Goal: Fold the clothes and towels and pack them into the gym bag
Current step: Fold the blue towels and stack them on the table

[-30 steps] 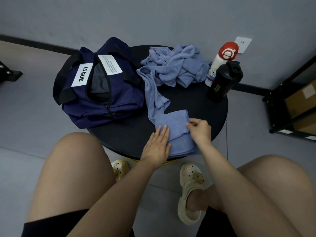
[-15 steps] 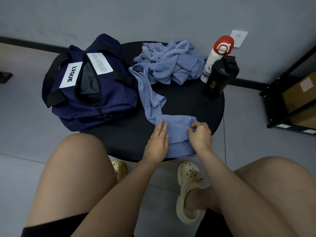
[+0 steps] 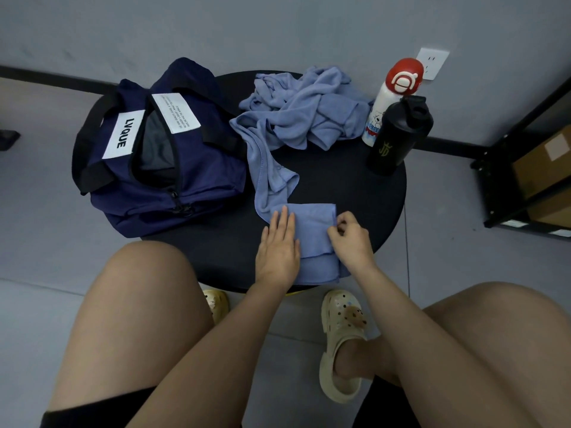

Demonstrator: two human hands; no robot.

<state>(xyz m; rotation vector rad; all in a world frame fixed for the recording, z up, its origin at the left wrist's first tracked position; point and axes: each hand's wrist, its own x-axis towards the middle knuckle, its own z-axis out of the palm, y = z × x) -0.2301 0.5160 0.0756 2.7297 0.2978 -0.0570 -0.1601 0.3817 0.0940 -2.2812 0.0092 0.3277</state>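
Note:
A light blue towel [image 3: 312, 233] lies partly folded at the near edge of the round black table [image 3: 346, 186]. Its unfolded end trails back toward a crumpled heap of blue cloth [image 3: 306, 112] at the far side. My left hand [image 3: 278, 245] presses flat on the folded part with straight fingers. My right hand [image 3: 349, 239] pinches the towel's right edge near its far corner. The navy gym bag [image 3: 191, 180] with a white LVQUE label sits on the table's left, its zipper open.
A white bottle with a red cap [image 3: 392, 100] and a black shaker bottle [image 3: 398, 134] stand at the table's right rear. A black shelf with cardboard boxes [image 3: 540, 168] is at the right. My knees and clogs are below the table.
My right hand has shifted slightly along the towel's right edge and now pinches it near the far corner. My left hand stays flat on the fold.

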